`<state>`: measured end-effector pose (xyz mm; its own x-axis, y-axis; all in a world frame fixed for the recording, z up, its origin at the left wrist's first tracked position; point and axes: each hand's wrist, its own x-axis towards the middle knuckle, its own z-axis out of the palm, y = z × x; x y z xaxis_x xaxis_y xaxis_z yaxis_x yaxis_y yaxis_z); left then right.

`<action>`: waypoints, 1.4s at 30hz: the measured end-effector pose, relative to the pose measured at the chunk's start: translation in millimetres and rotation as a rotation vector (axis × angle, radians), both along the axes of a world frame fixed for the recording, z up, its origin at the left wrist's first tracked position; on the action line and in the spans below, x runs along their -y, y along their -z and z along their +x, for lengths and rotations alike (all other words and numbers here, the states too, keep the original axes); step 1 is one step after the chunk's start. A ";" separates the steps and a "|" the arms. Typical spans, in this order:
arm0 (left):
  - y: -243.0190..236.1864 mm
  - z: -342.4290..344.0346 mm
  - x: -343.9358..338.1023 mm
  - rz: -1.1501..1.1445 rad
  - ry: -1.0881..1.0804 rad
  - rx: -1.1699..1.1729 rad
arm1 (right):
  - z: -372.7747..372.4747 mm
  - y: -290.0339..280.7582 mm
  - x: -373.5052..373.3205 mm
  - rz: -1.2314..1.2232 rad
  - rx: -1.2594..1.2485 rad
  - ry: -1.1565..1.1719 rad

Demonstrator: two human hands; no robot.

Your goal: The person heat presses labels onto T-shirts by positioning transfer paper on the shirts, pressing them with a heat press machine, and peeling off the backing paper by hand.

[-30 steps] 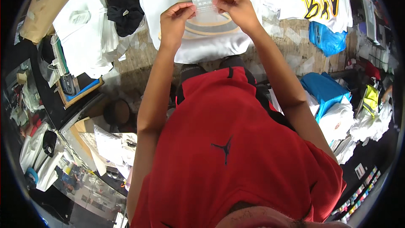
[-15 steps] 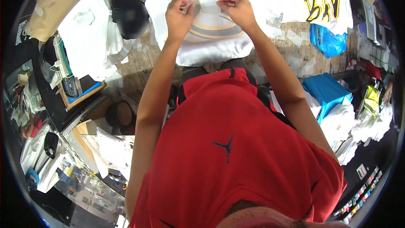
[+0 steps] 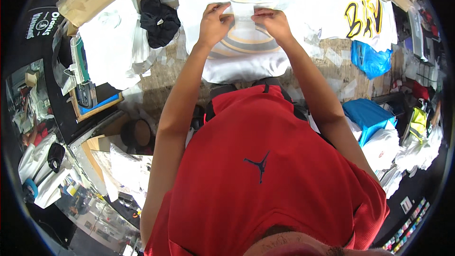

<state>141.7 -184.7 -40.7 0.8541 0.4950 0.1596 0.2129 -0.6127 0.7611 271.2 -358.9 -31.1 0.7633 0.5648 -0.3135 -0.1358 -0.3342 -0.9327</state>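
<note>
A white T-shirt-like cloth (image 3: 192,28) is spread out in front of me, its near end falling in folds toward my knees. A round grey and gold print (image 3: 256,45) covers its middle. Over that print lies a small, pale, see-through piece of film or paper (image 3: 243,16). My left hand (image 3: 215,24) has thumb and fingers bent together at the piece's left edge. At its right edge, my right hand (image 3: 273,22) pinches with its fingertips. The fingertips partly hide where they meet the piece.
White shirts (image 3: 106,42) are piled on the left, beside a bunched black cloth (image 3: 159,19). On the right lie a white shirt with black and yellow lettering (image 3: 332,4), a blue plastic bag (image 3: 372,59) and a folded blue cloth (image 3: 367,116). Pale scraps (image 3: 334,57) litter the wooden floor.
The whole view has shifted, so the scene sits slightly lower and further right. My hands keep nearly the same place at the two sides of the pale piece.
</note>
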 end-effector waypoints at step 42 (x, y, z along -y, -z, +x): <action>2.9 31.8 -14.7 0.423 0.123 0.089 | 47.8 -10.5 -60.1 -0.437 0.423 -0.041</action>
